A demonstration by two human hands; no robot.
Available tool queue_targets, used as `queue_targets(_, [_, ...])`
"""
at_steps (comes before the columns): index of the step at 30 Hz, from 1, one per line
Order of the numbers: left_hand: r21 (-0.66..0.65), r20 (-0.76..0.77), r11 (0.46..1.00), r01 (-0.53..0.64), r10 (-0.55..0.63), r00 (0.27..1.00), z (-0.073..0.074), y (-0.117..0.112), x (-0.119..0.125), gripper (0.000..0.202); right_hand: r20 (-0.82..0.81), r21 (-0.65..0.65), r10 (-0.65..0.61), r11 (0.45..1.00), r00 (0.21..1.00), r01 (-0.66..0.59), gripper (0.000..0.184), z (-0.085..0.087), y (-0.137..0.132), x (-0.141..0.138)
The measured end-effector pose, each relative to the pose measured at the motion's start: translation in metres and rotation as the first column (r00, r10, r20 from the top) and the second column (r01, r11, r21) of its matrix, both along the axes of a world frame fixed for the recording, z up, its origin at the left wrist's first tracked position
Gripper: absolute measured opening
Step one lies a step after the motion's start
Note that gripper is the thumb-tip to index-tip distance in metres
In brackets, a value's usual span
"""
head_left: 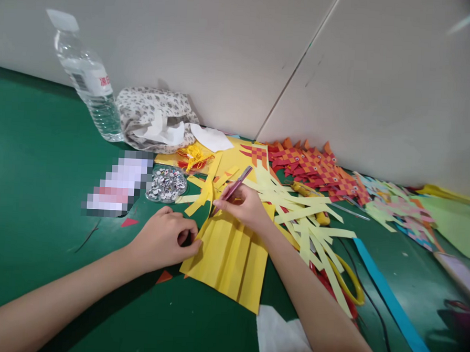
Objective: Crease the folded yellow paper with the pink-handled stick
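Observation:
A sheet of yellow paper (230, 260) with several lengthwise creases lies on the green table in front of me. My left hand (168, 238) is closed at its left edge, with thumb and curled fingers pinching the paper there. My right hand (247, 208) grips a slim purple craft knife (236, 184), its tip pointing down at the upper left part of the sheet. The fingers partly hide the tip, so I cannot tell whether it touches the paper. Loose yellow strips (207, 187) lie just beyond the knife.
Pale yellow strips (304, 214) spread right of my right hand, by yellow-handled scissors (349, 282). Behind are woven red-orange paper fish (310, 167). A bag of googly eyes (167, 184), a blurred-out phone (118, 185), a patterned cloth pouch (155, 109) and a water bottle (88, 79) stand left.

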State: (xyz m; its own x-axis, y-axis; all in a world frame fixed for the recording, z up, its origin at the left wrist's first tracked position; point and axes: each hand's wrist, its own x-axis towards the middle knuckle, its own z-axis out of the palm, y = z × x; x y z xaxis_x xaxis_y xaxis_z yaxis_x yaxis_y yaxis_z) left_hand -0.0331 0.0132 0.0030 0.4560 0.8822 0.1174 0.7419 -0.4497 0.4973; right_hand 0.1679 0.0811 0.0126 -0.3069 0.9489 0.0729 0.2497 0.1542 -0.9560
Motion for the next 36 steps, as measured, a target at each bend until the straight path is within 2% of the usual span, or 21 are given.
queue_targets(3, [-0.019, -0.011, 1.0, -0.002, 0.002, 1.0, 0.001, 0.0, 0.0, 0.019, -0.005, -0.072, 0.096, 0.993, 0.995, -0.096, 0.037, 0.002, -0.003, -0.001])
queue_targets(6, [-0.025, -0.012, 1.0, 0.0, -0.001, 1.0, 0.001, 0.0, 0.0, 0.018, 0.012, -0.106, 0.13, 0.986, 0.992, -0.128, 0.037, 0.003, -0.005, -0.002])
queue_targets(17, [-0.051, -0.027, 0.999, -0.003, 0.001, 1.0, 0.001, 0.0, 0.0, 0.019, 0.029, -0.003, -0.003, 1.0, 1.0, 0.003, 0.039, 0.0, -0.002, -0.002])
queue_targets(21, [-0.069, -0.025, 0.998, -0.008, 0.006, 1.0, 0.002, 0.001, 0.0, 0.019, 0.012, 0.01, -0.012, 1.0, 1.0, 0.012, 0.038, -0.001, 0.0, -0.001])
queue_targets(26, [-0.129, -0.022, 0.991, 0.044, -0.048, 0.999, 0.008, 0.001, -0.003, 0.016, 0.008, 0.012, -0.013, 1.0, 1.0, 0.013, 0.037, -0.002, 0.0, -0.001])
queue_targets(36, [-0.122, -0.022, 0.992, 0.023, -0.025, 0.999, 0.007, -0.001, 0.0, 0.015, 0.015, 0.0, -0.056, 0.998, 0.998, 0.056, 0.035, 0.017, -0.023, -0.008])
